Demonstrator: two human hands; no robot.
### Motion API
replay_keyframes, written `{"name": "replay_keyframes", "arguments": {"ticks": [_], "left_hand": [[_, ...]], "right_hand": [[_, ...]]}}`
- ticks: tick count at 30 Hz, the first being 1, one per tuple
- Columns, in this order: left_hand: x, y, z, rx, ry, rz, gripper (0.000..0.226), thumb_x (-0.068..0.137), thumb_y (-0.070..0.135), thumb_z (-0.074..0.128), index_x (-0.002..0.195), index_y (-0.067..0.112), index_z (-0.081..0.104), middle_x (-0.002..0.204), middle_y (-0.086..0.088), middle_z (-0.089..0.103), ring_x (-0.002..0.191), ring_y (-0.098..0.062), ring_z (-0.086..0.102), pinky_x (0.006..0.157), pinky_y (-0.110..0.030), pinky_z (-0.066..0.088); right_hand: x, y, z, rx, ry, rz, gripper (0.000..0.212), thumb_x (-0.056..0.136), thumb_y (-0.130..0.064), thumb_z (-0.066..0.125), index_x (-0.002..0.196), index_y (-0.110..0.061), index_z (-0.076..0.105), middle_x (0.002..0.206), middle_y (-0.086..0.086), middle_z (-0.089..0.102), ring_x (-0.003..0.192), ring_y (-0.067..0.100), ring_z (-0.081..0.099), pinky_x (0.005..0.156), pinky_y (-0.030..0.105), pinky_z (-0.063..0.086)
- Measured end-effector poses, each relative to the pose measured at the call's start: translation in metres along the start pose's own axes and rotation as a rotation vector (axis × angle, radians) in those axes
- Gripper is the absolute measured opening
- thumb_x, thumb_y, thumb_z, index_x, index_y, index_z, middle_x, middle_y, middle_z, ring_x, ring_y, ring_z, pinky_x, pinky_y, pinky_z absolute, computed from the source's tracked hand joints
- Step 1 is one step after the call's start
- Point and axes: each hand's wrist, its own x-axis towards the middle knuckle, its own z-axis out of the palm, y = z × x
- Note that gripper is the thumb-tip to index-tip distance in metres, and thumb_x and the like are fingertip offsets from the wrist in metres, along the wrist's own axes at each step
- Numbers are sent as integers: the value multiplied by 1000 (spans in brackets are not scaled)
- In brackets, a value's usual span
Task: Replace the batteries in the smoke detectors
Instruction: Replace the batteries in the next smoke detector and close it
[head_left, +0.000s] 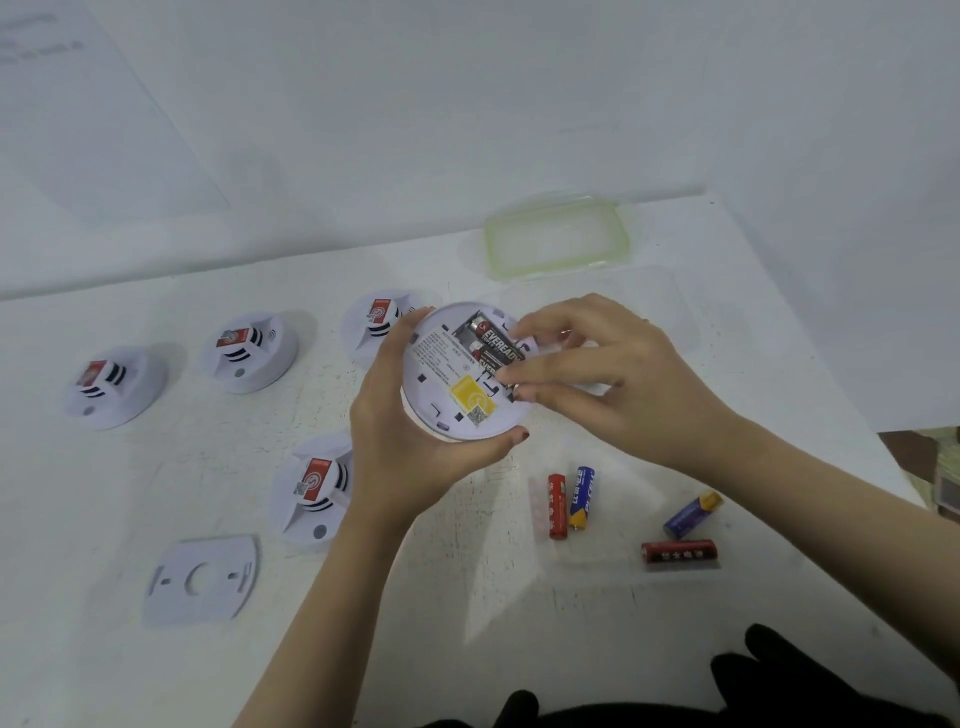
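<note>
White smoke detector (457, 410), back upward, gripped in left hand (395, 431) above worktop (467, 613); right hand (597, 374) pinches lower of two black batteries (491, 344). Step: probably seating cells. Next: press flat, refit mounting plate (202, 579).

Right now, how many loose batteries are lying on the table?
4: a red battery and a blue-yellow battery side by side below the held smoke detector, a purple battery and a second red battery further right. Others may be hidden.
</note>
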Motion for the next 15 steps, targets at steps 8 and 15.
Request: {"name": "replay_keyframes", "arguments": {"ticks": [8, 15], "left_hand": [[-9, 11, -5, -11, 6, -7, 97, 52, 51, 81, 133, 19, 38, 124, 30, 44, 115, 20, 45, 93, -2, 38], [-13, 17, -7, -2, 0, -40, 99, 50, 56, 81, 133, 27, 38, 121, 28, 52, 112, 12, 51, 94, -13, 45]], "right_hand": [[0, -12, -4, 218, -48, 197, 37, 77, -41, 69, 113, -32, 65, 129, -7, 51, 114, 10, 52, 95, 36, 46], [3, -19, -10, 50, 20, 92, 30, 83, -34, 63, 105, -15, 72, 115, -2, 64, 101, 10, 57, 88, 31, 48]]}}
